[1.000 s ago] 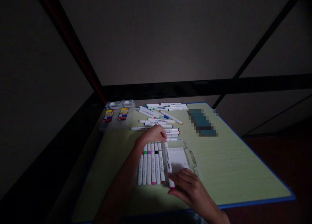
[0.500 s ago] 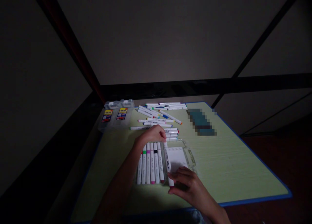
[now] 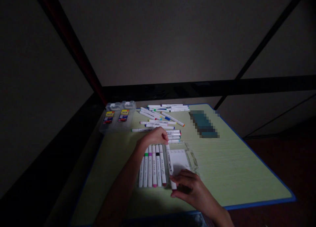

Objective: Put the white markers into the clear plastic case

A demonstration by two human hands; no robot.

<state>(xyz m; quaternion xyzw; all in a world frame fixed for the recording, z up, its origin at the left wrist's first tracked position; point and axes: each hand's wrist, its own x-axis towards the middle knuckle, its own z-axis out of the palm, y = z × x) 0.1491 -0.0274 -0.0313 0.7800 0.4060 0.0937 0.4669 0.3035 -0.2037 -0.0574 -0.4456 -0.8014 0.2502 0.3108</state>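
Observation:
A white marker (image 3: 169, 161) stands lengthwise between my two hands, over the middle of an opened clear plastic case (image 3: 195, 162). My left hand (image 3: 158, 135) is closed at the marker's far end; its fingertips are partly hidden. At the near end, my right hand (image 3: 187, 184) pinches the marker between thumb and fingers. The case's left half holds a row of white markers (image 3: 154, 167) with coloured bands, side by side. A white paper insert (image 3: 179, 161) shows in its right half, partly behind my right hand.
Loose markers (image 3: 158, 123) lie in several groups behind the case. Two clear cases with yellow labels (image 3: 123, 115) sit at the table's back left. A blurred-out teal object (image 3: 203, 123) lies at the right. The green table (image 3: 237, 167) has a blue edge; walls stand behind it.

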